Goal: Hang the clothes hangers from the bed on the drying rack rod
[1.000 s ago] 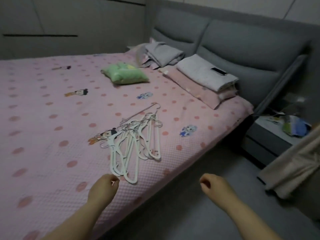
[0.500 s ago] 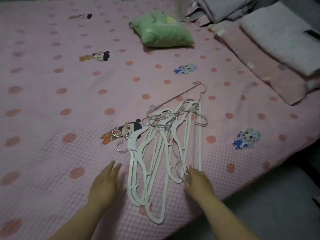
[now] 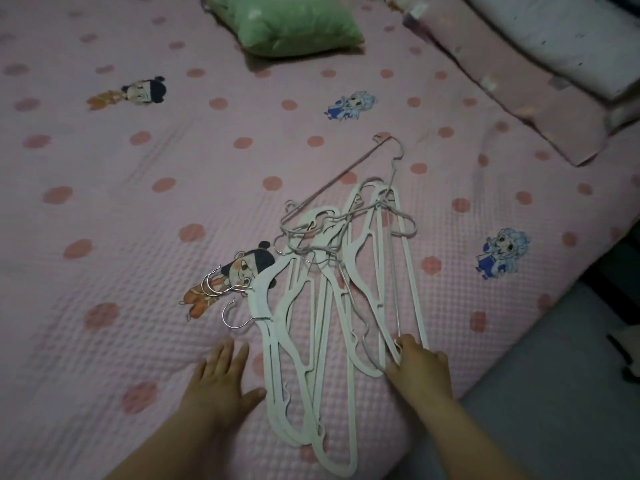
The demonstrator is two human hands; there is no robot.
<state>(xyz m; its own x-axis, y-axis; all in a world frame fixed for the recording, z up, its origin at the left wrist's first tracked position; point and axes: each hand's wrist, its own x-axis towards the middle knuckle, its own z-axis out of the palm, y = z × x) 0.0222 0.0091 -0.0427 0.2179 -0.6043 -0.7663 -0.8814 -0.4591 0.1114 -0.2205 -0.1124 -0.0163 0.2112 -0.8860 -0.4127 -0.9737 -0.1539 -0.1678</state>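
Observation:
A heap of several white plastic clothes hangers (image 3: 332,306) with metal hooks lies tangled on the pink dotted bedsheet (image 3: 138,202), near the bed's front edge. A thin wire hanger (image 3: 349,174) sticks out at the far end of the heap. My left hand (image 3: 221,375) lies flat on the sheet with fingers spread, just left of the heap, thumb beside the nearest hanger. My right hand (image 3: 415,365) rests at the heap's right end, fingers curled on the lower bars of the rightmost hangers. No drying rack is in view.
A green pillow (image 3: 287,26) lies at the far side of the bed. Folded pink and white bedding (image 3: 540,71) is stacked at the upper right. Grey floor (image 3: 554,393) shows past the bed's edge at the lower right.
The view has closed in on the hangers. Both hands have come down from in front of the bed onto the sheet, the right one reaching the right end of the heap.

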